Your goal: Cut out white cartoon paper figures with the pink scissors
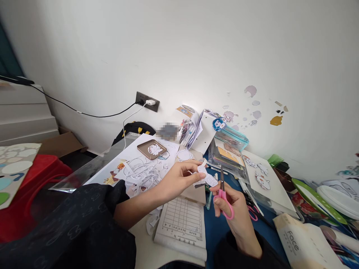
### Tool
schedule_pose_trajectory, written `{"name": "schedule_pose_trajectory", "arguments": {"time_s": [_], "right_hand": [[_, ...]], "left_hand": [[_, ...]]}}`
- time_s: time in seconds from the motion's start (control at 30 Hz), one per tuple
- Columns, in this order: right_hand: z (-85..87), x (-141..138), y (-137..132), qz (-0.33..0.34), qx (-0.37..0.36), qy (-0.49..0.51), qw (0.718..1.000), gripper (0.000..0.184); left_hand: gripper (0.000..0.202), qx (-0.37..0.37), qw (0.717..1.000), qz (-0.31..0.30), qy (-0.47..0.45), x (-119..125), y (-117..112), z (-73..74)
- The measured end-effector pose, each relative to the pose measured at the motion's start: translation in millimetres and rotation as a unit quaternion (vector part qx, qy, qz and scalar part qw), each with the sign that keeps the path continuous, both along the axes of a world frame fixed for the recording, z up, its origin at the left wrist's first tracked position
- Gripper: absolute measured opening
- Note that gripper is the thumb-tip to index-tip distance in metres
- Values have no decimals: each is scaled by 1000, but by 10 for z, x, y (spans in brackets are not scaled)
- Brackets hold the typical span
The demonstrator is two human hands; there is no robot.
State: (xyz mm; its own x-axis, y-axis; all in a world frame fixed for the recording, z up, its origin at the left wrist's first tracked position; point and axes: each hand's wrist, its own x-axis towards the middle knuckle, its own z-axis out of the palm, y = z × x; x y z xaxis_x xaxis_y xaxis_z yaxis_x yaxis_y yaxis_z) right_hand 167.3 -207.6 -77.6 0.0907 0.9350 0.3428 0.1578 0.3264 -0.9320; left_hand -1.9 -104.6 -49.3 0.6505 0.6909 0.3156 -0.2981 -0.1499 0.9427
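Note:
Between the thumb and fingers of my left hand (179,175) is a small white paper cutout (209,178) with line drawing on it. My right hand (232,205) grips pink-handled scissors (222,192), fingers in the loops, blades pointing up and away from me. The blades stand just right of the paper's edge; whether they touch it I cannot tell. Under my hands lies a printed form pad (182,224) with a grid. Left of my left forearm is a heap of curled white paper scraps (143,175).
A brown tray (141,150) with a cutout stands behind the scraps. At the back are upright folders (203,132) and a turquoise pencil case (234,138). A tissue pack (305,241) lies front right. A wall socket (147,101) holds two plugs.

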Motion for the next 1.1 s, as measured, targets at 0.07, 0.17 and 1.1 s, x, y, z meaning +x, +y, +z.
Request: {"name": "schedule_pose_trajectory", "arguments": {"time_s": [0.07, 0.17, 1.1], "right_hand": [[-11, 15, -2, -24, 27, -4, 999, 12], [-16, 40, -22, -57, 69, -14, 996, 13], [-105, -241, 58, 140, -158, -265, 941, 25]], "left_hand": [[18, 6, 1000, 7, 2, 5, 7, -9], [18, 19, 1000, 19, 9, 10, 24, -27], [9, 170, 972, 160, 24, 17, 75, -93]]}}
